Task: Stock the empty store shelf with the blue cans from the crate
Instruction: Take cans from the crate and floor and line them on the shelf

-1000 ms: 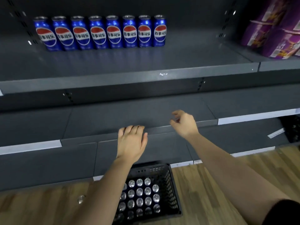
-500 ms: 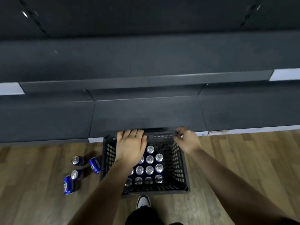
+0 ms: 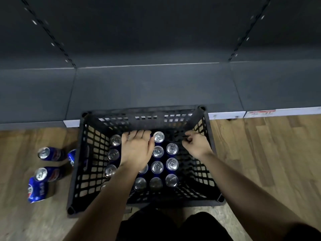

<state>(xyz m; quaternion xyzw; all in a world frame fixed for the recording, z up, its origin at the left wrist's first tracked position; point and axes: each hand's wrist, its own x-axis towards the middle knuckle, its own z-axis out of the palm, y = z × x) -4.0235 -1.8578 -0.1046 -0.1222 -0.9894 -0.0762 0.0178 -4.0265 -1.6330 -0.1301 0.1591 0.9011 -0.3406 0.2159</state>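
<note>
Reference landmark: the black plastic crate, which stands on the wood floor. The blue cans stand upright inside it in rows, across its left and middle. My left hand lies palm down over the cans near the crate's far wall, with the fingers straight and together. I cannot confirm contact. My right hand is inside the crate by its right wall, with the fingers curled. I cannot tell whether they pinch anything. Several loose cans sit left of the crate. The dark grey shelf runs beyond it.
</note>
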